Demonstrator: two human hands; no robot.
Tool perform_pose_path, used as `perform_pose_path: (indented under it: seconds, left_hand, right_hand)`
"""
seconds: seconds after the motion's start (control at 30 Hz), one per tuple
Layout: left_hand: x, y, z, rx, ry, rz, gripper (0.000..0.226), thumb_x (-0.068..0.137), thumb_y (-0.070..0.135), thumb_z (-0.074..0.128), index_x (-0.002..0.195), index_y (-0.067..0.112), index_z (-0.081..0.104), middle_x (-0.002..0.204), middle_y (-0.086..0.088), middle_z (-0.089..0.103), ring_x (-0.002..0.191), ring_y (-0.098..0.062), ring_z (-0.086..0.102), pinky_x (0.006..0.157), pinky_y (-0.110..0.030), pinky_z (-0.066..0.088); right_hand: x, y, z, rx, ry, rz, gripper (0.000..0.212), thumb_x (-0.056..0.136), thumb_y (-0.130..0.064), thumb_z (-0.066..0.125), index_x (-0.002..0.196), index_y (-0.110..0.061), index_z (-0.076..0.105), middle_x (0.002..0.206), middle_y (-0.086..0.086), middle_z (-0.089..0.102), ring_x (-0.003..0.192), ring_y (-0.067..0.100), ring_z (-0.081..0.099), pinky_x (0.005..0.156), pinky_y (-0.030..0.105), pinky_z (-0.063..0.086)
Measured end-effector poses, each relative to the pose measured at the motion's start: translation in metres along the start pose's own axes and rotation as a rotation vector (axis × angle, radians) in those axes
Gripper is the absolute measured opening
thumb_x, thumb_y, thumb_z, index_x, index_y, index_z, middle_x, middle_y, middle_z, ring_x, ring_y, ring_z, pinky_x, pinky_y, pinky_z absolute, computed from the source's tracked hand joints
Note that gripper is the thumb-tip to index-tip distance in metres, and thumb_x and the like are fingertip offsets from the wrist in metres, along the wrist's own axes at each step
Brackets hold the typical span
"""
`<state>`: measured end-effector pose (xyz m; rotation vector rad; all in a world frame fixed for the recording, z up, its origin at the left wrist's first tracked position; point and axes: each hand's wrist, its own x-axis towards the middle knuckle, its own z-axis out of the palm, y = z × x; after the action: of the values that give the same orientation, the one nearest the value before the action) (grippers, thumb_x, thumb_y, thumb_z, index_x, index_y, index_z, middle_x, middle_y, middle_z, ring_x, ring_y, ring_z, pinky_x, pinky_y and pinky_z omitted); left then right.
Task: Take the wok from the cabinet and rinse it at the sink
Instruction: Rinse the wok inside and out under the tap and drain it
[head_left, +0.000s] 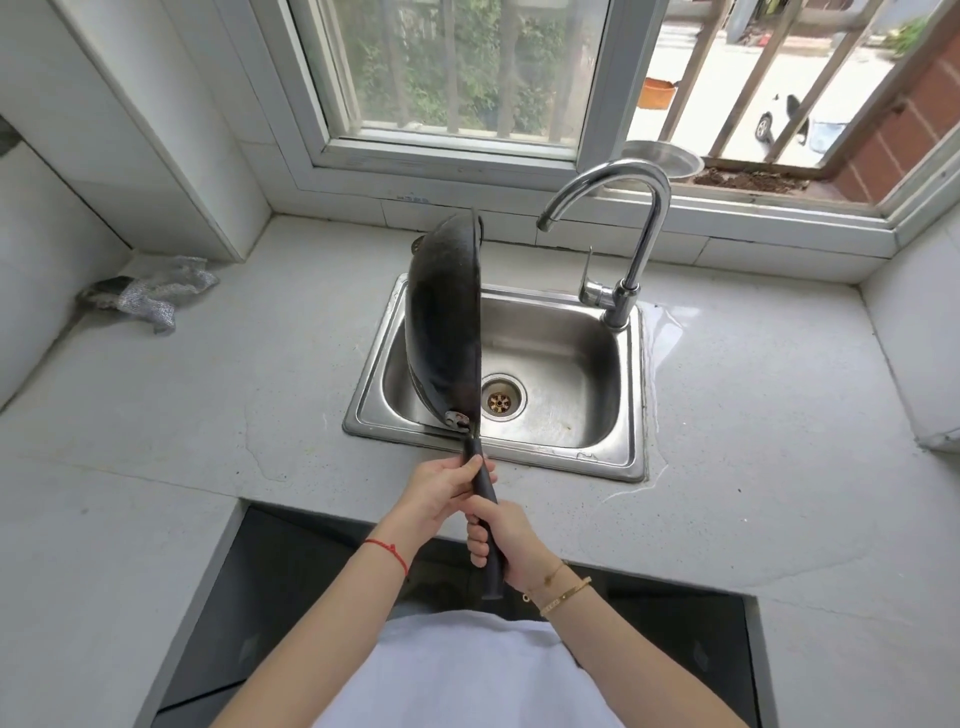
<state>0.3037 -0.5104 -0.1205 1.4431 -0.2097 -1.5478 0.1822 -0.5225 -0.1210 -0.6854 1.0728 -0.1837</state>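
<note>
A black wok (441, 322) is held on its edge over the left half of the steel sink (566, 415), its dark outer side facing left and its rim pointing straight up and down. Both hands grip its long black handle. My left hand (441, 488) holds the handle near the bowl. My right hand (501, 540) holds it lower, near the end. The chrome faucet (631, 234) arches over the back of the sink, right of the wok. No water is running.
Pale stone counter (208, 395) surrounds the sink. A crumpled silvery wrap (150, 291) lies at the back left. A steel basin (662, 158) sits on the windowsill behind the faucet. Water is pooled on the counter right of the sink (670, 332).
</note>
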Motion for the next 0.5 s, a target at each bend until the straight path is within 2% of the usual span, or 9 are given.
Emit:
perform_pose_path:
  seconds: [0.13,0.27,0.33,0.5]
  left_hand:
    - [-0.001,-0.006,0.004,-0.029,0.008,-0.015,0.020,0.090,0.006,0.064,0.106,-0.005,0.068,0.105,-0.020,0.072,0.098,-0.023,0.070,0.082,-0.032,0.060]
    - [0.000,-0.009,0.003,-0.103,0.043,-0.003,0.028,0.085,0.002,0.070,0.111,-0.007,0.065,0.106,-0.020,0.072,0.098,-0.022,0.071,0.077,-0.027,0.059]
    - [-0.001,-0.009,-0.001,-0.112,0.043,0.004,0.025,0.085,0.001,0.070,0.109,-0.005,0.067,0.105,-0.019,0.073,0.097,-0.021,0.071,0.075,-0.025,0.059]
    - [-0.007,-0.005,-0.019,-0.077,-0.016,0.028,0.021,0.086,0.001,0.068,0.107,0.000,0.069,0.108,-0.018,0.073,0.104,-0.023,0.070,0.084,-0.028,0.057]
  right_hand:
    - [-0.003,0.001,-0.006,-0.156,0.082,-0.079,0.019,0.092,-0.015,0.058,0.075,-0.009,0.054,0.051,0.000,0.049,0.040,0.012,0.045,0.040,0.022,0.042]
    - [-0.003,-0.004,0.001,-0.300,0.184,-0.157,0.019,0.089,-0.012,0.059,0.071,-0.007,0.056,0.052,0.003,0.051,0.036,0.012,0.047,0.038,0.023,0.042]
    - [-0.003,-0.004,0.008,-0.356,0.240,-0.183,0.018,0.087,-0.012,0.059,0.070,-0.006,0.057,0.052,0.005,0.053,0.035,0.012,0.048,0.037,0.023,0.042]
    - [-0.005,0.001,0.030,-0.436,0.337,-0.251,0.022,0.088,-0.016,0.060,0.067,-0.009,0.058,0.053,0.005,0.054,0.033,0.011,0.050,0.036,0.021,0.043]
